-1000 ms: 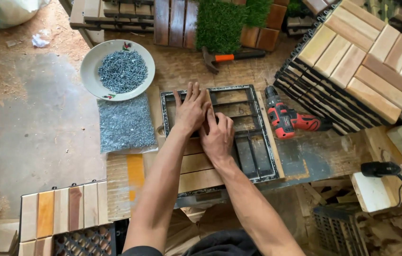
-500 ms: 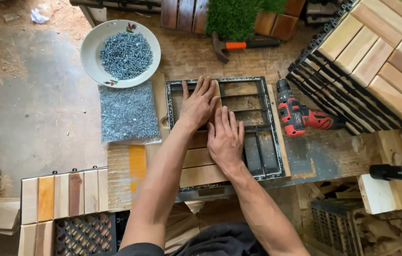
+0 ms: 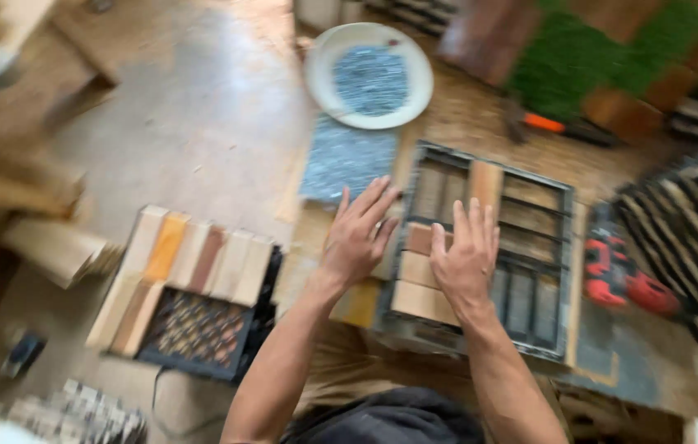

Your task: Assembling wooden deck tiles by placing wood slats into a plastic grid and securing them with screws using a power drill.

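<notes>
Right now the black plastic grid frame (image 3: 480, 247) lies flat on the tabletop (image 3: 464, 123) in the middle of the frame, with short wooden slats (image 3: 420, 271) laid across its lower left corner and one more slat (image 3: 485, 182) standing lengthwise near its top. Both hands rest flat on it with fingers spread and nothing clasped: the right hand (image 3: 466, 256) presses down on the slats inside the frame, and the left hand (image 3: 359, 234) lies over the frame's left edge, partly on the tabletop beside it. To my eye the step in hand is seating slats into the grid, and the next move would call for even downward pressure so each piece sits square between the ribs, though the picture is blurred and I cannot tell whether they have locked in. Just above the left hand sits a grey heap of small screws (image 3: 347, 158), and beyond that a white bowl (image 3: 320, 70) holding more of them. A red and black power drill (image 3: 624, 275) lies just right of the frame, and a hammer with an orange handle (image 3: 559, 127) lies toward the upper right. At lower left a finished tile of mixed wooden slats (image 3: 189, 267) sits well apart from the hands.
</notes>
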